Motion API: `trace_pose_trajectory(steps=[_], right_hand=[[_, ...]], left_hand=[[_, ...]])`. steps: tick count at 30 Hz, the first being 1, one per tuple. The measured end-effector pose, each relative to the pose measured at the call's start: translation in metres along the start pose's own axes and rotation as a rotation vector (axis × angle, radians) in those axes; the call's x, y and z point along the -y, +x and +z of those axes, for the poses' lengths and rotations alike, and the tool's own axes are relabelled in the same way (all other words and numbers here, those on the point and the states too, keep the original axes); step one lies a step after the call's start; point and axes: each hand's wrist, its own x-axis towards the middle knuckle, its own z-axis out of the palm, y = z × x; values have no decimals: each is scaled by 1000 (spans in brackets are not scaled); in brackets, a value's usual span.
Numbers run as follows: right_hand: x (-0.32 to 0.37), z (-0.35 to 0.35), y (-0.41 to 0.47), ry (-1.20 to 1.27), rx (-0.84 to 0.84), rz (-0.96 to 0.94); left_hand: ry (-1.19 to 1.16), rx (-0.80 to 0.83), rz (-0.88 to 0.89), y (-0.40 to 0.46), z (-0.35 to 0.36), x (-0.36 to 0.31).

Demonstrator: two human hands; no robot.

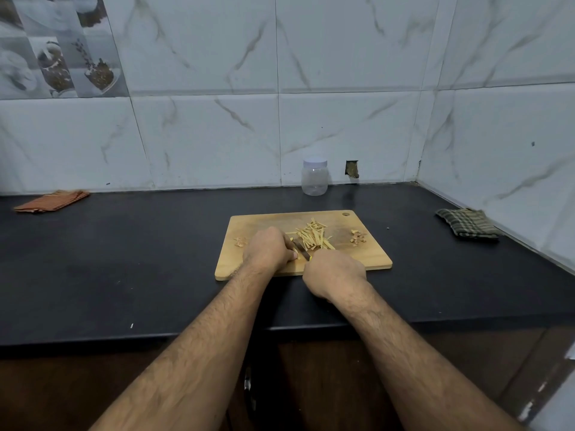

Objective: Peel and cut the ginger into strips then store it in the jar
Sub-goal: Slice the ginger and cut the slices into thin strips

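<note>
A wooden cutting board (261, 222) lies on the black counter. A heap of pale yellow ginger strips (312, 236) sits at its middle. My left hand (269, 251) curls over a small piece of ginger at the board's near side, the piece mostly hidden under the fingers. My right hand (334, 272) grips a knife handle; the dark blade (301, 247) lies between the two hands, right beside the left fingers. Brown peel scraps sit at the board's right (357, 237) and left (240, 242). A clear plastic jar (314, 178) with a white lid on stands by the back wall.
A folded orange cloth (51, 201) lies at the far left of the counter. A dark striped cloth (468, 227) rests near the right wall. Tiled walls close off the back and right. The counter's front edge runs just below my forearms.
</note>
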Motion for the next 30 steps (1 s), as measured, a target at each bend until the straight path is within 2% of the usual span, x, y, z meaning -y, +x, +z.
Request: trace_pose_trajectory(steps=[30], right_hand=[[13,8,-1,-58,-2,43]], left_hand=[[-57,4,-13,-1,4,6]])
